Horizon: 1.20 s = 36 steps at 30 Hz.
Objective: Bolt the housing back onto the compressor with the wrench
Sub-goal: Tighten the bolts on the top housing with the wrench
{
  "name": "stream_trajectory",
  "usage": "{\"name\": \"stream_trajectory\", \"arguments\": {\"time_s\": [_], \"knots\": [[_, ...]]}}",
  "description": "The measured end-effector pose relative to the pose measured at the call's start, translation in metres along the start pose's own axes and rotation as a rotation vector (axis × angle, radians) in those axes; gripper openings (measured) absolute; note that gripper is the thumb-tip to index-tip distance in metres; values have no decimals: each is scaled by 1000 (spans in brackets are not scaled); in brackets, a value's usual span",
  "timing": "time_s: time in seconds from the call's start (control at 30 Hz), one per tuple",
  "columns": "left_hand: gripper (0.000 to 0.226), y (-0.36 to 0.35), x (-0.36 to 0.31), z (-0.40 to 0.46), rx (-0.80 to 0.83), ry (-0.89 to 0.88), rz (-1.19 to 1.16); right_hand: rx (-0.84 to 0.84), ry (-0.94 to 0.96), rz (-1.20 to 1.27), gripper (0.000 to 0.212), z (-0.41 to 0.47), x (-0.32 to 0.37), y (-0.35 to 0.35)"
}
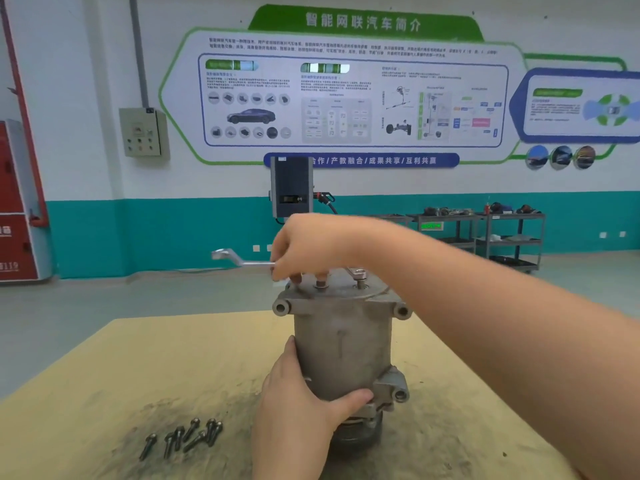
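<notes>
Far left: red cabinet (17,202) against wall; grey switch box (143,132) to its right.

Near left, on table (86,368): loose bolts (185,438) in a cluster, lying flat, well apart from compressor.

Centre: compressor (341,355) stands upright on table, housing (337,296) on top. Two bolts (322,284) stand up from the top face.

Left hand (298,403) grasps lower compressor body, thumb wrapped across the front, fingers behind and hidden.

Wrench (235,259) lies roughly level above housing. One ring end sticks out left of right hand; other end sits on the right-hand bolt.

Right hand (308,247) is above housing, fingers curled down round wrench shank, fingertips near top face. Arm reaches in from near right.

Behind: dark charger unit (291,187) on wall under info board (346,91).

Far right: metal carts (491,237) with parts on top shelf, along teal wall.
</notes>
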<state>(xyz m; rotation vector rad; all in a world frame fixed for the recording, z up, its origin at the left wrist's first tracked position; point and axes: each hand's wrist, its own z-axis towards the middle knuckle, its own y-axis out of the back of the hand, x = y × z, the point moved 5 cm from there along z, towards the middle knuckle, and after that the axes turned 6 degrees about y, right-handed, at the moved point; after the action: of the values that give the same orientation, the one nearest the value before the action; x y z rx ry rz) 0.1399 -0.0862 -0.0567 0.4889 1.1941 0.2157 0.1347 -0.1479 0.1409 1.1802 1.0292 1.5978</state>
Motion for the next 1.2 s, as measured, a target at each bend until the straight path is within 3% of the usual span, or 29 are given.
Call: {"name": "stream_trajectory", "arguments": {"time_s": [0.1, 0.17, 0.27, 0.47, 0.53, 0.67, 0.73, 0.83, 0.93, 1.03, 1.13, 1.2], "knots": [[131, 2, -1, -3, -10, -11, 23, 234, -376, 554, 16, 24, -36, 0], [131, 4, -1, -4, -23, -19, 52, 261, -541, 962, 14, 20, -60, -4], [131, 7, -3, -5, -45, -15, 93, -18, -678, 1480, 11, 0, -103, -2], [130, 8, -6, -10, -70, -21, 68, -492, -533, 1855, 33, -96, -141, -4], [124, 8, -6, -12, -90, -46, 40, -645, -343, 1731, 28, -127, -134, -8], [119, 6, -1, -12, -92, -55, 39, -834, 102, 740, 35, -169, -77, -9], [122, 5, 0, -11, -74, -56, 10, -730, 287, 293, 20, -166, -34, -2], [122, 4, -2, -8, -47, -58, -17, -361, 358, -110, 13, -124, 12, 3], [121, 3, -1, -8, -49, -51, -21, -141, 332, -202, 11, -58, 30, 3], [124, 1, 2, -6, -44, -38, -10, 17, 191, -124, 9, 13, 9, -4], [128, 3, 1, -4, -48, -37, 29, 62, -86, -50, 15, 50, -50, -2], [128, 5, 0, -5, -56, -47, 37, 44, -334, 125, 11, 40, -98, 1]]}}
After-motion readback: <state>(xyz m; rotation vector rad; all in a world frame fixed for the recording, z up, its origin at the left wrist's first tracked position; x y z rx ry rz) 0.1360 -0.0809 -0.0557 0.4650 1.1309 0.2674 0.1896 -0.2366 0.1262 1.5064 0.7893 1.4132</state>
